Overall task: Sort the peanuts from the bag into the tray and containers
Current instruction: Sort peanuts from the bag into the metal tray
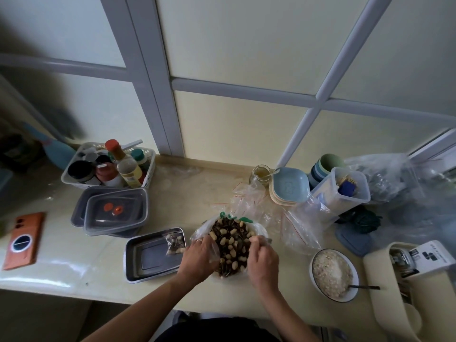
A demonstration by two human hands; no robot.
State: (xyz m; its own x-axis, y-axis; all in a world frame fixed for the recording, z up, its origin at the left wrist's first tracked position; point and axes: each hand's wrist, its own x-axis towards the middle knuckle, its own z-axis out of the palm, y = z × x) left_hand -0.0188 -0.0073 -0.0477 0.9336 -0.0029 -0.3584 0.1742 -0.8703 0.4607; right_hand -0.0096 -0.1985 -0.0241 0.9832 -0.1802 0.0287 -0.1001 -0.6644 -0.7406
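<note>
Both hands hold the clear bag (230, 245) of peanuts (232, 243). The left hand (197, 255) curls round its left rim and the right hand (262, 261) pinches its right rim. The bag's mouth faces up, and its long axis runs away from the person. Just left of the left hand sits the metal tray (138, 277); the lidded containers (116, 213) lie beyond it. Print on the white box (429, 260), far right of the grip, is too small to read.

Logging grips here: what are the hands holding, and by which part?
The peanut bag, by its open rim: left hand grips the left edge, right hand pinches the right edge.
</note>
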